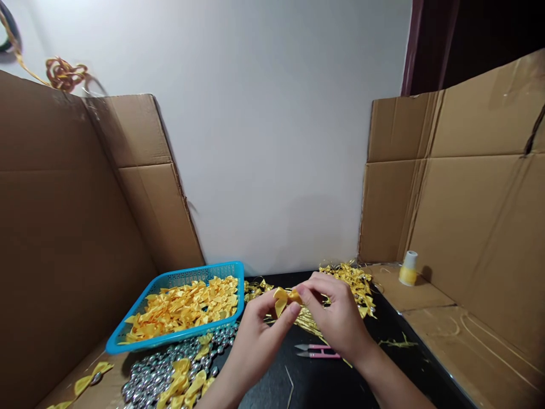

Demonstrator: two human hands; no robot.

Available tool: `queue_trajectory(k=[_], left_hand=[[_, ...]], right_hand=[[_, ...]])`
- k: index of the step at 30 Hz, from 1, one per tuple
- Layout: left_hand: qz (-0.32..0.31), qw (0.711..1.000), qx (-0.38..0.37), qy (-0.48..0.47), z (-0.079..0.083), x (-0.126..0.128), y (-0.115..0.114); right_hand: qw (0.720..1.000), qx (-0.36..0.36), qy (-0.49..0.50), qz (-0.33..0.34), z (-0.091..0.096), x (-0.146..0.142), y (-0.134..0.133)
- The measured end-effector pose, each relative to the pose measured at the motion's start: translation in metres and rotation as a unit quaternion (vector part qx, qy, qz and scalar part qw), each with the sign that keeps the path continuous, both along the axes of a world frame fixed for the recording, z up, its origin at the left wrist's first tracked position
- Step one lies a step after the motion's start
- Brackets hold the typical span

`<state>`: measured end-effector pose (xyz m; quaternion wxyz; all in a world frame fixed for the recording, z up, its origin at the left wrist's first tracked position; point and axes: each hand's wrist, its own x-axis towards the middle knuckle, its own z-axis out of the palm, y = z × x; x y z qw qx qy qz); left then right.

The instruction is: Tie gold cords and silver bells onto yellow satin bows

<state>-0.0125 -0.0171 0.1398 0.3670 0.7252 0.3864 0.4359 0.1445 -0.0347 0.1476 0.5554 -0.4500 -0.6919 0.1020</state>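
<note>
Both my hands meet over the dark table, pinching a small yellow ribbon bow. My left hand grips the bow from below with thumb and fingers closed. My right hand pinches its right side, fingers pressed together. Thin gold wire strands lie beneath the hands. A pile of finished yellow bows with gold ties sits just behind my right hand.
A blue mesh basket full of yellow bows stands at the left. Silver beads with a few bows lie in front of it. Pink thread snips lie under my right hand. A yellow thread spool stands at right. Cardboard walls flank both sides.
</note>
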Motion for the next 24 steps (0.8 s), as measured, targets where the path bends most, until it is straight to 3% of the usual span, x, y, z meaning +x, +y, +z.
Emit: queue_trajectory(k=[6,10,13,18,21,24], left_hand=[[-0.026,0.999,-0.022,-0.018,0.001,0.005,0.000],[-0.023,0.999,-0.024,-0.001,0.000,-0.001,0.003],[-0.095,0.992,-0.073,-0.038,0.003,-0.008,0.012],[-0.235,0.922,-0.275,-0.138,-0.004,-0.007,0.025],[-0.241,0.866,-0.371,-0.231,-0.011,0.002,0.022],[-0.212,0.829,-0.415,-0.309,-0.013,0.009,0.016]], right_hand=[[0.999,0.014,0.027,-0.016,-0.004,-0.003,0.003],[0.999,-0.014,0.047,0.024,-0.007,-0.001,0.006],[0.996,-0.027,0.070,0.055,-0.009,0.000,0.008],[0.978,-0.069,0.140,0.141,-0.013,0.001,0.012],[0.959,-0.078,0.169,0.213,-0.016,0.001,0.016],[0.957,-0.061,0.156,0.236,-0.019,0.003,0.020]])
